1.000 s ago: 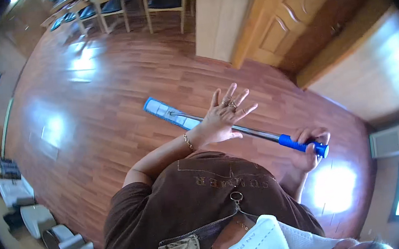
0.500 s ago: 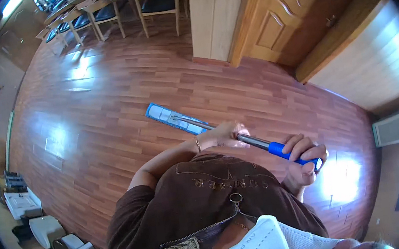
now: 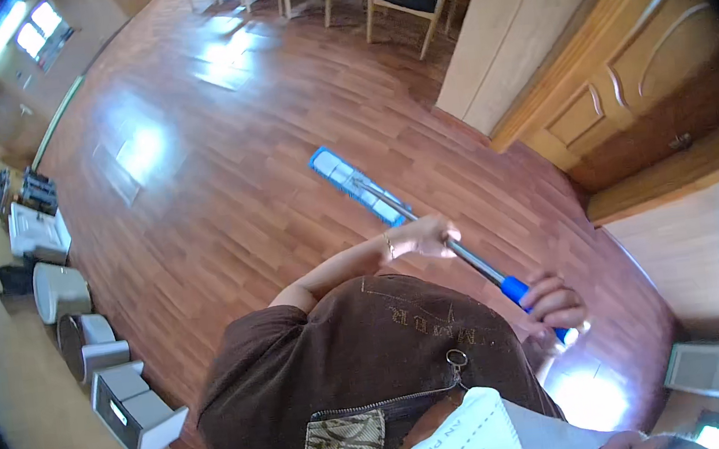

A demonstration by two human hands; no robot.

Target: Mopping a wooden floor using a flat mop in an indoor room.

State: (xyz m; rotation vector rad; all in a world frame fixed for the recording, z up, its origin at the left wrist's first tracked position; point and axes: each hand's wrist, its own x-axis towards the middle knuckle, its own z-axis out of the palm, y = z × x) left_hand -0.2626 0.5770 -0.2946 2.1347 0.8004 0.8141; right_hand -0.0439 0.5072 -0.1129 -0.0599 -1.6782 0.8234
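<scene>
One mop [image 3: 477,262] is held two-handed: left hand [image 3: 427,237], grip closed, around the pole [image 3: 388,198]; right hand [image 3: 555,304], grip also closed, around the handle [image 3: 514,288]. One blue pad [image 3: 347,175] rests on the floor [image 3: 225,213], far and left; one door [image 3: 585,141] stands far right.

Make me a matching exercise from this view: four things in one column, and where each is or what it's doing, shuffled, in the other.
Things:
1. mop head
2. left hand
3. right hand
4. wooden door

Places or states:
A. gripping the blue grip
B. at the picture's upper right
C. on the floor
D. holding the metal pole

Pairs: 1-C, 2-D, 3-A, 4-B.
</scene>
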